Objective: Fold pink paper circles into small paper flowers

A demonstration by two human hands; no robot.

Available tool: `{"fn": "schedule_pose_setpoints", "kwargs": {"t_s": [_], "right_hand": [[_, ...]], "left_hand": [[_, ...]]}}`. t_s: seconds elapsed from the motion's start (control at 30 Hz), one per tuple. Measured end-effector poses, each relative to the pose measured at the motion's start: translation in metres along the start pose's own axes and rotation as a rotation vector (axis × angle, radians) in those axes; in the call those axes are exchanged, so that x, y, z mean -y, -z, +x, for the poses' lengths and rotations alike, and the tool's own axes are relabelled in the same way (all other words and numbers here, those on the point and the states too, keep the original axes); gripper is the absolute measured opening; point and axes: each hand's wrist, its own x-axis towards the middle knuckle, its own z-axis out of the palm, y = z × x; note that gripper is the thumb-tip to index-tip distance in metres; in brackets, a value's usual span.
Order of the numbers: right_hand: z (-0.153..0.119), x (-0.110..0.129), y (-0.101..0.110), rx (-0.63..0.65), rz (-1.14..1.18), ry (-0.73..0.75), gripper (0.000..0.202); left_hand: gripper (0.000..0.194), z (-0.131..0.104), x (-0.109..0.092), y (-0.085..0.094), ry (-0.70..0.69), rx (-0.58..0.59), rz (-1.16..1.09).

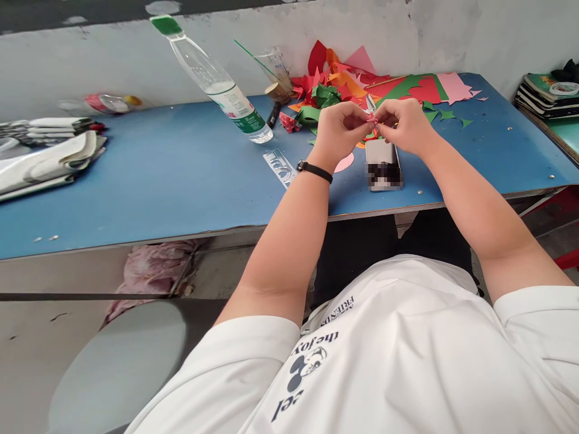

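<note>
Both hands meet over the blue table (190, 181), pinching one small pink paper piece (371, 119) that looks like a folded flower. My left hand (341, 129) grips it from the left, thumb and finger closed. From the right, my right hand (404, 123) pinches the same piece. The blades of a pair of scissors (370, 103) show just behind the fingers; their handles are mostly hidden. Below the hands lies a phone (382, 166). A pink paper circle (345, 163) sits partly behind the left wrist. A red paper flower (289, 122) lies to the left.
Coloured paper scraps (348, 78) heap against the wall. A water bottle (235, 102) stands left of them, near a plastic cup (275, 69) and a clear stencil ruler (279, 167). Folded newspapers (49, 160) lie far left. A grey stool (122, 367) stands below the table.
</note>
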Motion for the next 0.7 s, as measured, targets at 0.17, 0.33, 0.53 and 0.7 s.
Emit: {"fn": "schedule_pose_setpoints", "kwargs": {"t_s": [0.17,0.33,0.53,0.7], "right_hand": [[0.001,-0.004,-0.002,-0.037,-0.004,0.014,0.046],[0.002,-0.007,-0.005,-0.067,-0.012,0.026,0.045],[0.006,-0.017,-0.009,-0.091,-0.075,0.02,0.035],[0.01,-0.022,-0.011,-0.119,-0.136,0.064,0.036]], "left_hand": [[0.061,-0.001,0.001,-0.006,-0.03,-0.06,-0.151],[0.054,0.005,0.022,-0.014,-0.039,-0.074,-0.22],[0.05,0.005,0.031,-0.014,-0.122,-0.115,-0.231],[0.044,0.008,0.027,-0.013,-0.147,-0.134,-0.212]]}}
